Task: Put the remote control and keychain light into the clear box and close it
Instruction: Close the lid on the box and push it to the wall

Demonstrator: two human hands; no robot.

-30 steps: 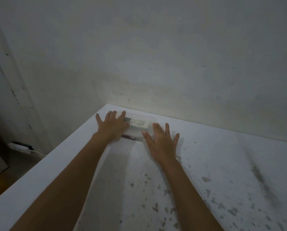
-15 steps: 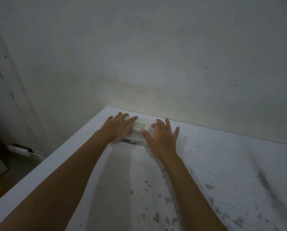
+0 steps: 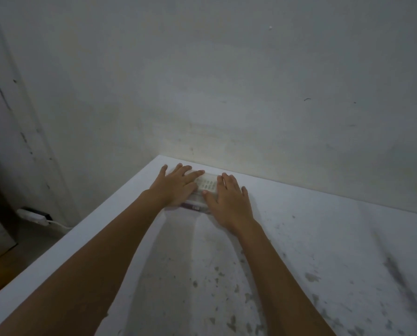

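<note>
The clear box [image 3: 208,177] lies at the far corner of the white table, its lid down. Through the lid I see the white remote control [image 3: 207,185] with its rows of buttons. A dark purple item [image 3: 193,206], likely the keychain light, shows along the box's near side. My left hand [image 3: 177,185] lies flat on the left part of the lid, fingers spread. My right hand [image 3: 229,198] lies flat on the right part, fingers spread, thumb toward the middle. Both palms cover most of the box.
The white table [image 3: 299,251] is stained with dark specks on its near and right areas. A grey wall [image 3: 226,93] stands just behind the box. The table's left edge [image 3: 81,229] drops to the floor, where a white power strip [image 3: 31,214] lies.
Both hands have slid inward over the box lid. The right hand moved from the table beside the box onto its right end, and the left fingers reached further across.
</note>
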